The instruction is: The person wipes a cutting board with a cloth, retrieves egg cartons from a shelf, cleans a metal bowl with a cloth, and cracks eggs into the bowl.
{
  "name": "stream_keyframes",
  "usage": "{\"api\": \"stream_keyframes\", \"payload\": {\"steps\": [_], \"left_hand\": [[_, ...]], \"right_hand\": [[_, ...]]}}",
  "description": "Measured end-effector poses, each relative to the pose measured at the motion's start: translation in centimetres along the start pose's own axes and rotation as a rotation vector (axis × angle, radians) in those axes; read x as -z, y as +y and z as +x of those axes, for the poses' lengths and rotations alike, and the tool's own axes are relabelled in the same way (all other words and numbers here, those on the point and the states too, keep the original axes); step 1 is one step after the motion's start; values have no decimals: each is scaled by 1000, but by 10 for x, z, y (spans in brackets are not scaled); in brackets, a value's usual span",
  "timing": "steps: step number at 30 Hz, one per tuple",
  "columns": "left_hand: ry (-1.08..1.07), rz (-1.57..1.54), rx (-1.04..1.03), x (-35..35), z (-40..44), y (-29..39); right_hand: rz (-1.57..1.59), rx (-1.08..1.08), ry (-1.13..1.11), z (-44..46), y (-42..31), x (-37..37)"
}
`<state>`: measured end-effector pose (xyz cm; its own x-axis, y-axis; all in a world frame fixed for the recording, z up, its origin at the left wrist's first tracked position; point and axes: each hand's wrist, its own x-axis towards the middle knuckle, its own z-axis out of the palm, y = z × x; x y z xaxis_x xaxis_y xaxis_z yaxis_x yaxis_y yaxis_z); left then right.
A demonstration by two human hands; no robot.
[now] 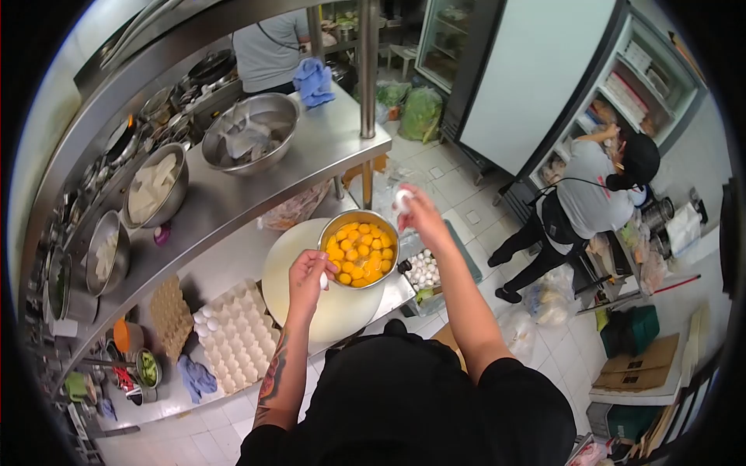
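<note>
A metal bowl point(325, 235) full of raw egg yolks point(365, 247) stands on a round white board point(299, 291). At its left rim, my left hand point(308, 273) is closed around a white egg point(323, 281), mostly covered by the fingers. My right hand point(420, 217) is raised beyond the bowl's right side, its fingers closed on a white eggshell point(402, 200); whether it is whole or broken, I cannot tell. Below that hand is a container heaped with white eggshells point(423, 272).
A cardboard egg tray point(239, 342) with several eggs point(205, 321) at its corner lies to the left, near a blue cloth point(196, 378). Metal bowls point(250, 133) line the steel shelf point(322, 159) above. One co-worker point(587, 194) bends at the open fridge; another person point(268, 50) stands behind the shelf.
</note>
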<state>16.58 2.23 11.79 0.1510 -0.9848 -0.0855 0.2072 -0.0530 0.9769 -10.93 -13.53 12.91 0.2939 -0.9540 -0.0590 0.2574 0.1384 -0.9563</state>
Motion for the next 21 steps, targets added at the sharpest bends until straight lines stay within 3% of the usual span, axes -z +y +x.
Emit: {"api": "stream_keyframes", "payload": {"steps": [1,3,6,9,11,15,17,18,19,21], "left_hand": [[44,-61,-55,5,-4,3],[92,-95,-43,16,-18,10],[134,-179,-41,28,-41,10],[146,-102,42,40,-69,0],[137,-66,62,57,-90,-20],[-23,134,150,80,-129,-53],[-45,395,222,83,-144,-53],[-65,414,189,87,-146,-54],[-62,414,196,88,-147,-55],[110,-12,238,88,-144,-59]], "right_hand": [[2,-10,-10,13,1,-3],[198,109,231,38,10,-5],[185,127,276,66,36,-28],[79,-66,124,67,37,-32],[150,-39,160,40,7,-42],[-85,-15,-32,4,1,-43],[-600,261,-68,-8,3,-51],[-665,389,-78,-12,2,-56],[-663,383,-81,-15,1,-60],[-820,399,-162,-18,-5,-66]]}}
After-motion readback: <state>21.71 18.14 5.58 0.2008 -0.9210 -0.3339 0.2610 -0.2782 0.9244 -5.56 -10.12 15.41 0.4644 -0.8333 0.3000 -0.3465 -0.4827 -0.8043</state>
